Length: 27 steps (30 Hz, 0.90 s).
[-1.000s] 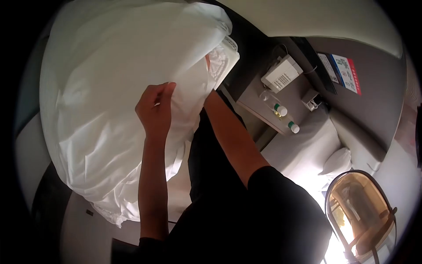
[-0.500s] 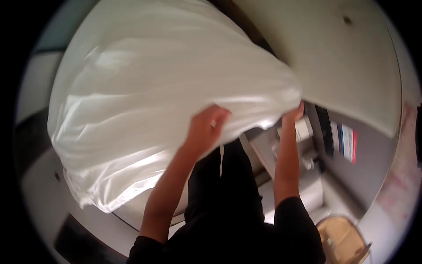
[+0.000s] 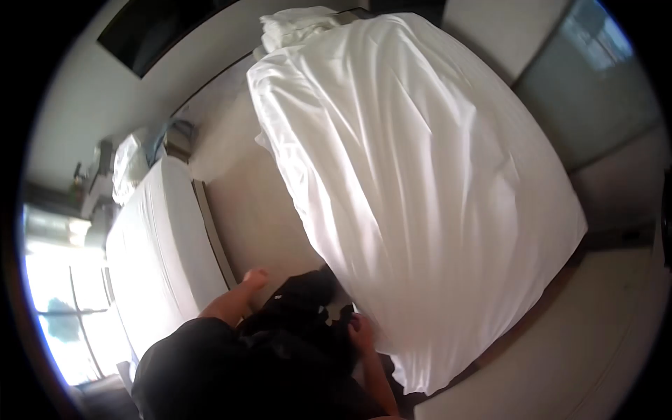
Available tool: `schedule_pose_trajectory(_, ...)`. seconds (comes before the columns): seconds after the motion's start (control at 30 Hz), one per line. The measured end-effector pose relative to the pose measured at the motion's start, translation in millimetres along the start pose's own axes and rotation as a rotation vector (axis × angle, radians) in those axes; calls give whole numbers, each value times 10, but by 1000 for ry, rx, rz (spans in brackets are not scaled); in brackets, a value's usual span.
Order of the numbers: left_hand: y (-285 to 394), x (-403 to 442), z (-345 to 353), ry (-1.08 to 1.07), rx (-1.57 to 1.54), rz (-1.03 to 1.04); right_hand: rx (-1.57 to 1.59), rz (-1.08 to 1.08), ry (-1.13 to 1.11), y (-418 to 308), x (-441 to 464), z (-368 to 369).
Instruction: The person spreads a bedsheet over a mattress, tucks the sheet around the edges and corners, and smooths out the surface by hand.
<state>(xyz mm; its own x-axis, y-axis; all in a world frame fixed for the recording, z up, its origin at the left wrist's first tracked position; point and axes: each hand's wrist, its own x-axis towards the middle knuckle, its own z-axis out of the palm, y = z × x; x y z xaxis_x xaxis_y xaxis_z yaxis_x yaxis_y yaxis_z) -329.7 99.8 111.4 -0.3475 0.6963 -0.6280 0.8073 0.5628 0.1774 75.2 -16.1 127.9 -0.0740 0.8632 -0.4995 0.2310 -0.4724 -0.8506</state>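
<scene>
A large white sheet (image 3: 420,182) lies spread over a bed, with long folds running down its length and a bunched corner at the lower end. Left of it, my left hand (image 3: 257,278) hangs over the floor, its fingers curled, with nothing visible in it. My right hand (image 3: 360,330) is beside the sheet's lower left edge, close to my dark clothing. Its fingers are curled too, and whatever they may hold is too small to make out.
A second bed (image 3: 157,245) with a white cover stands at the left, near a bright window (image 3: 73,315). Folded white bedding (image 3: 297,28) lies beyond the large bed. A dark screen (image 3: 150,31) is on the wall. A pale headboard (image 3: 546,350) is at the lower right.
The view has swung round to show the bed's length and the second bed. The sheet, lifted in my right hand before, now lies lower and flatter. My left hand has moved away from it.
</scene>
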Motion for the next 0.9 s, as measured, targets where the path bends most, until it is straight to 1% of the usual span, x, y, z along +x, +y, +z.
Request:
schedule_pose_trajectory(0.03,-530,-45,-96,-129,116,-81,-6,-23,105,128,74,146)
schedule_pose_trajectory(0.07,-1158,-9,28,-238,580,116,-11,-52,217,391,215,289)
schedule_pose_trajectory(0.1,-1497,-65,64,-326,788,200,-13,-79,334,621,406,357)
schedule_pose_trajectory(0.13,-1583,-319,-117,-341,396,-62,-46,12,84,789,479,351)
schedule_pose_trajectory(0.17,-1867,-451,17,-363,508,-5,-79,100,-154,966,474,321)
schedule_pose_trajectory(0.2,-2120,-534,68,-439,357,-108,-98,202,-382,964,569,406)
schedule_pose_trajectory(0.23,-2537,-619,364,-518,635,134,-318,222,-297,722,584,418)
schedule_pose_trajectory(0.27,-2644,-662,415,-609,540,68,-548,243,-203,435,691,426)
schedule_pose_trajectory(0.3,-2872,-652,571,-621,462,2,-396,402,-123,422,851,455)
schedule_pose_trajectory(0.33,-3086,-640,699,-628,385,-63,-235,556,-37,570,920,398)
schedule_pose_trajectory(0.37,-3220,-638,725,-631,303,-106,-249,638,-134,906,1103,240)
schedule_pose_trajectory(0.4,-3312,-511,701,-613,243,-99,-262,724,-224,735,1257,369)
schedule_pose_trajectory(0.43,-3437,-358,657,-576,230,-33,-366,713,-177,614,1323,546)
schedule_pose_trajectory(0.47,-3506,-130,611,-499,249,55,-469,697,-139,287,1477,693)
schedule_pose_trajectory(0.5,-3576,193,517,-400,274,140,-430,628,-136,21,1696,856)
schedule_pose_trajectory(0.53,-3650,616,430,-299,244,150,-379,566,-137,-186,1827,1077)
schedule_pose_trajectory(0.6,-3712,1714,70,-94,-239,-115,-488,483,-278,-1104,2192,1703)
schedule_pose_trajectory(0.63,-3188,2044,-957,139,-596,-287,-585,405,-328,-1411,2361,1975)
schedule_pose_trajectory(0.67,-2872,2421,-1725,260,-647,-208,-681,328,-372,-1624,2513,2197)
schedule_pose_trajectory(0.7,-2496,2646,-2549,387,-891,-120,-770,159,-464,-1799,2706,2363)
schedule_pose_trajectory(0.73,-2452,3042,-3060,322,-1191,14,-854,-15,-558,-1910,2899,2567)
schedule_pose_trajectory(0.77,-2238,3220,-3802,304,-1394,195,-821,38,-548,-1893,3113,2773)
schedule_pose_trajectory(0.83,-1983,3613,-4911,333,-1498,386,-738,145,-527,-1834,3593,3175)
schedule_pose_trajectory(0.9,-1856,3874,-5774,390,-1445,352,-824,271,-535,-2097,4095,3605)
